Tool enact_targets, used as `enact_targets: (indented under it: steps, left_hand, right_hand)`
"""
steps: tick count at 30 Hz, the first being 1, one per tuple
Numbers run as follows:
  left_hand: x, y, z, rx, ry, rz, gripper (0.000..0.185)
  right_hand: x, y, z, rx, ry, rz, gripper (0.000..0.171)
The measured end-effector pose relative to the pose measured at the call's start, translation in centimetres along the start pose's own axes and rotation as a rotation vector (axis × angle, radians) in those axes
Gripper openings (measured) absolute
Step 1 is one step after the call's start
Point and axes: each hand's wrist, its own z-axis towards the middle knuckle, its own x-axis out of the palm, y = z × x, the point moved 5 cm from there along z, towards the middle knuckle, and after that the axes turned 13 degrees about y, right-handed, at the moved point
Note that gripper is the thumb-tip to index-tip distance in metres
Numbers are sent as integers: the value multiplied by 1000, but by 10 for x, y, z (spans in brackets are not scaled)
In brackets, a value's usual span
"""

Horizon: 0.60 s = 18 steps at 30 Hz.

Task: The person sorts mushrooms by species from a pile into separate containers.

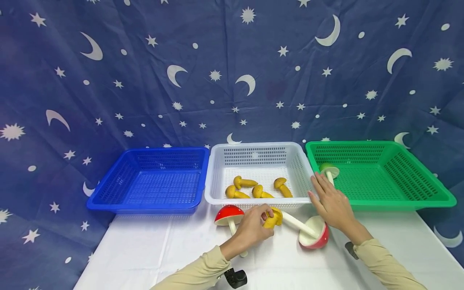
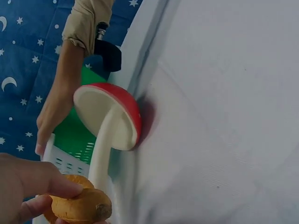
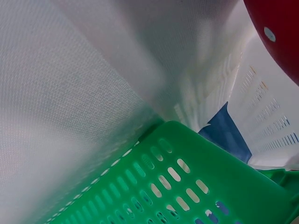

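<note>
My left hand (image 1: 253, 225) pinches a yellow toy mushroom (image 1: 274, 218) just in front of the white basket (image 1: 214, 197). In the left wrist view the mushroom (image 2: 84, 205) sits between thumb and fingers. A red-capped mushroom (image 1: 229, 213) lies beside this hand, its stem partly hidden behind the wrist. Another red-capped mushroom (image 1: 322, 237) lies on its side between the hands. My right hand (image 1: 333, 205) has straight fingers at the neighbouring rims of the white and green baskets; whether it presses them I cannot tell. The right wrist view does not show that hand.
Inside the white basket lie several yellow mushrooms (image 1: 284, 188). The green basket (image 1: 435, 197) on the right holds a green-capped mushroom (image 1: 329, 170). A blue basket (image 1: 145, 207) stands on the left. All sit on a white cloth (image 1: 145, 249) before a starry curtain (image 1: 217, 100).
</note>
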Motion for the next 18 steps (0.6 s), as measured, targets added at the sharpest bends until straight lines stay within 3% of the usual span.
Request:
enact_targets:
  steps: [18]
  left_hand:
    - [-26, -30, 8, 86, 11, -27, 31]
  right_hand:
    - [1, -1, 0, 13, 21, -10, 57]
